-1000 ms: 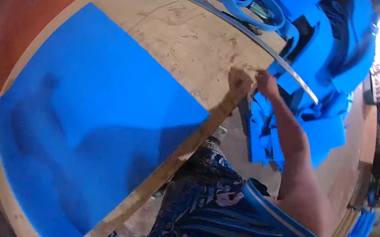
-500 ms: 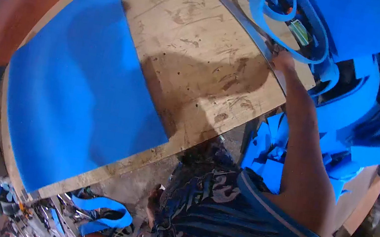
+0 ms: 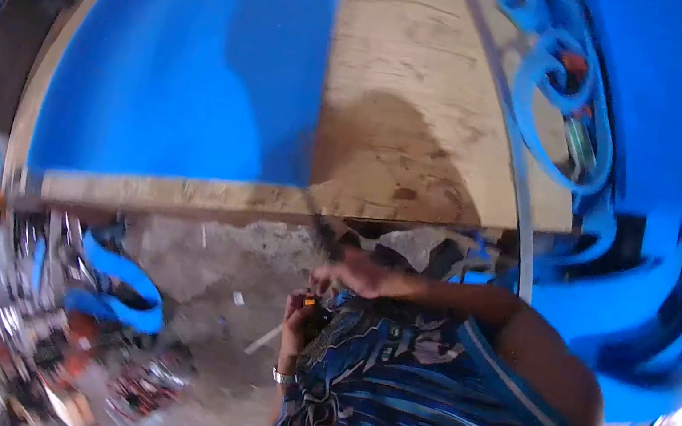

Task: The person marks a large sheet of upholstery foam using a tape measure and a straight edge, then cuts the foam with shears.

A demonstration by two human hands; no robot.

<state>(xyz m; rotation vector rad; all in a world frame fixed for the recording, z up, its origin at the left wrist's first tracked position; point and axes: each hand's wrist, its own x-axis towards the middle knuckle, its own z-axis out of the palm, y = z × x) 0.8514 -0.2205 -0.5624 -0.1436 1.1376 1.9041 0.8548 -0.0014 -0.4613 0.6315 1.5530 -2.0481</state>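
Note:
Close to my shirt, my left hand [image 3: 295,315] is closed round a small dark object with an orange-yellow patch [image 3: 310,302]. Its kind is too blurred to name. My right hand [image 3: 356,273] is just above it, with bent fingers smeared by motion near the left hand. A dark, slender blurred shape [image 3: 322,226] runs from beside the right hand towards the board edge; whether it is held cannot be made out. Ahead, a flat blue foam sheet [image 3: 177,59] covers the left of the wooden board [image 3: 413,54]. A long metal straightedge [image 3: 514,120] lies along the board's right, its near end past the edge.
A curled blue foam strip [image 3: 526,118] sits at the board's right, beside large blue sheets [image 3: 666,105]. Another blue strip [image 3: 118,279] lies among tools and clutter on the floor at lower left. The board's near edge [image 3: 172,196] lies in front of me.
My right hand has left the straightedge and come in beside my left hand, which now shows more fully. The straightedge's near end now sticks out past the board. My view has turned and shifted.

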